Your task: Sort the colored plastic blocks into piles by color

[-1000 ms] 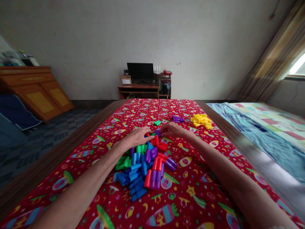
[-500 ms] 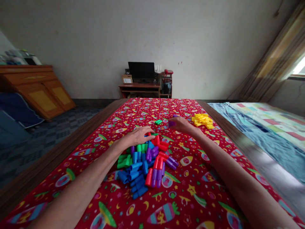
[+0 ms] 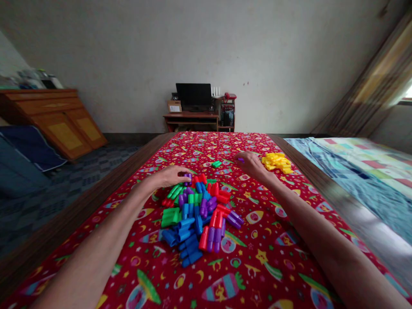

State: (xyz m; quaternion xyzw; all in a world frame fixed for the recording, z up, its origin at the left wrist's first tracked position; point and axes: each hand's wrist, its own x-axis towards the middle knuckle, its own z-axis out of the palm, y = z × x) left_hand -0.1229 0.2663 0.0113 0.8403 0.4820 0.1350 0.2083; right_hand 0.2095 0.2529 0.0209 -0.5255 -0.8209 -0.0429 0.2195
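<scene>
My left hand (image 3: 174, 175) is at the far left edge of a mixed pile of plastic toy building blocks, thumb and fingers closed on a purple block (image 3: 187, 178). Around it lie green blocks (image 3: 175, 191), red blocks (image 3: 201, 178) and blue blocks (image 3: 189, 251); more purple blocks (image 3: 214, 238) are at the pile's near right. Farther right, my right hand (image 3: 251, 163) hovers low over the cloth with its fingers closed around another purple block (image 3: 240, 159), mostly hidden by the hand. A lone green block (image 3: 216, 164) lies to the left of that hand.
Just right of my right hand sits a heap of yellow blocks (image 3: 277, 162). A red patterned cloth (image 3: 222, 292) covers the table, whose dark wooden edge (image 3: 317, 199) shows on the right. Beyond stand a desk with a monitor (image 3: 193, 95) and, at left, a wooden cabinet (image 3: 64, 124).
My left hand has shifted left from the top of the pile and now grips a purple block, uncovering red and blue blocks. My right hand has moved slightly right, still with its purple block.
</scene>
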